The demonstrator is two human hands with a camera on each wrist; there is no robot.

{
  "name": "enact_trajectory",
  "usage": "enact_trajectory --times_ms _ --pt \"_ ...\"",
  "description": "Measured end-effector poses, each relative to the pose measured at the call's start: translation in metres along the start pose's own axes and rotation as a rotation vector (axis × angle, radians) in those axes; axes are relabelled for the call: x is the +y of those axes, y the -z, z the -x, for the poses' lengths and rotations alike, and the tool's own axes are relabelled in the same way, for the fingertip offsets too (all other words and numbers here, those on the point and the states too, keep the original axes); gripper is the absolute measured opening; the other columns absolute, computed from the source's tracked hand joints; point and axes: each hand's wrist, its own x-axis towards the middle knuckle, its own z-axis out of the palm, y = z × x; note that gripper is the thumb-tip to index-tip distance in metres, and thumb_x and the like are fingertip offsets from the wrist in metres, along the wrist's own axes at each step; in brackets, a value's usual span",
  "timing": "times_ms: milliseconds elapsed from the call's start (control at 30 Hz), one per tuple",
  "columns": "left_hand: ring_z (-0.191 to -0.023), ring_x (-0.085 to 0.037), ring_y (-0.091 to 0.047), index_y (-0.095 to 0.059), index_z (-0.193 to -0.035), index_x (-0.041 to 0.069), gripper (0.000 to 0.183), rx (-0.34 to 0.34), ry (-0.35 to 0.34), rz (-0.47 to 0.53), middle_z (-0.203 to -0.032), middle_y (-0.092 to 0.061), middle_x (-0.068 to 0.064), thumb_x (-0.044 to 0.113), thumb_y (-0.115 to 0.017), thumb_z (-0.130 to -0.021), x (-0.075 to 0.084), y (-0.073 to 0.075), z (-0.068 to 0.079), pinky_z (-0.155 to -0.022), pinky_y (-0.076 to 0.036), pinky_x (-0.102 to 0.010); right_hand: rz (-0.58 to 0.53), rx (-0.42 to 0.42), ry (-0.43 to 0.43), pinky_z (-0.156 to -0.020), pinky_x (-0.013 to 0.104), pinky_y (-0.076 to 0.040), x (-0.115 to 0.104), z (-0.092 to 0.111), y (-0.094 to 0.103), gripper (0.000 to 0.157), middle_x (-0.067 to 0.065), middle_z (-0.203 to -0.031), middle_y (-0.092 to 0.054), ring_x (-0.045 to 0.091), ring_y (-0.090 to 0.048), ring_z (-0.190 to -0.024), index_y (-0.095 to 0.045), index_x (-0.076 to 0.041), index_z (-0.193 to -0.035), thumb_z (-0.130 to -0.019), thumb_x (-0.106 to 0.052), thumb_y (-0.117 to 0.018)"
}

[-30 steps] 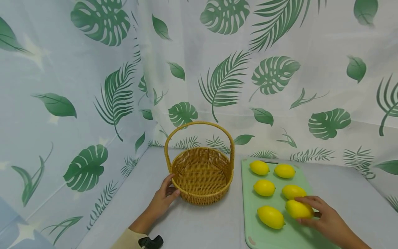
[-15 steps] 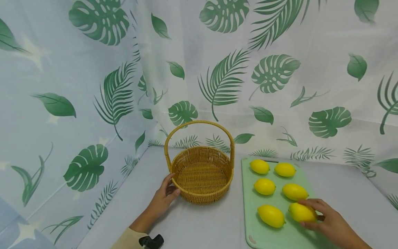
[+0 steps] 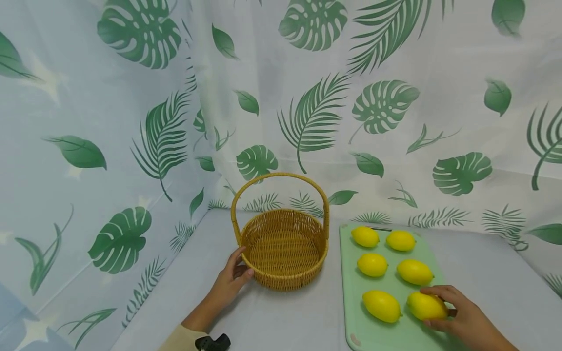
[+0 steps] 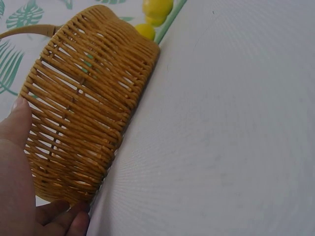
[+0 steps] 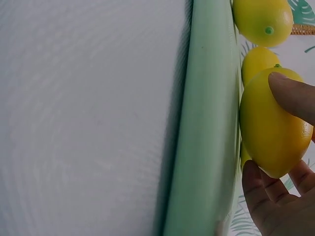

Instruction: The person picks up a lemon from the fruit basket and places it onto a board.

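At the left, my left hand (image 3: 227,282) holds the near-left side of a brown wicker basket (image 3: 285,282) with a tall arched handle. In the left wrist view the thumb (image 4: 18,120) lies at the rim and the fingers (image 4: 64,219) curl low against the wall. Nothing lies inside the basket. My right hand (image 3: 464,312) pinches a yellow lemon (image 3: 425,306) at the front right of a pale green cutting board (image 3: 364,339). Its thumb (image 5: 290,96) and fingertips (image 5: 253,184) sit at opposite ends of that lemon in the right wrist view.
Other lemons stand in two columns on the board, among them a front-left lemon (image 3: 381,306) and a middle-right lemon (image 3: 414,272). A white cloth (image 3: 285,321) covers the table. Leaf-printed curtains (image 3: 307,87) rise behind and at the left.
The right hand has brought its lemon slightly toward the front right, away from the middle-right lemon, leaving a gap between them. The left hand and basket stay in place.
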Motion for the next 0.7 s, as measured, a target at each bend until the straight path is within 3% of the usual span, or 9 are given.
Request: enact_trajectory --times_ms 133,367,700 --pt "-0.117 -0.028 -0.057 -0.023 -0.154 0.021 0.071 0.001 -0.012 0.008 -0.146 -0.041 -0.020 0.032 -0.063 -0.097 0.0009 0.0000 0.0001 -0.096 -0.047 -0.046 -0.034 -0.013 -0.001 -0.076 0.036 -0.054 0.0016 0.0001 -0.0010 0.074 0.013 -0.125 -0.051 0.026 -0.050 -0.104 -0.059 -0.008 -0.130 -0.069 -0.038 -0.087" --pt "-0.116 -0.028 -0.058 -0.024 -0.153 0.022 0.070 0.004 -0.014 0.018 -0.145 -0.042 -0.020 0.030 -0.064 -0.096 -0.0010 0.0002 -0.0005 -0.095 -0.048 -0.048 -0.072 -0.023 0.003 -0.083 0.057 -0.050 0.0028 -0.0007 -0.0023 0.074 0.018 -0.127 -0.051 0.039 -0.049 -0.111 -0.054 -0.003 -0.128 -0.069 -0.031 -0.088" --pt "-0.118 -0.032 -0.056 -0.023 -0.154 0.021 0.070 0.012 0.009 0.009 -0.146 -0.040 -0.021 0.027 -0.064 -0.097 0.0017 -0.0016 -0.0003 -0.096 -0.046 -0.050 -0.060 -0.029 0.006 -0.085 0.058 -0.048 0.0023 -0.0005 -0.0042 0.072 0.017 -0.125 -0.052 0.042 -0.051 -0.111 -0.050 -0.003 -0.123 -0.066 -0.022 -0.090"
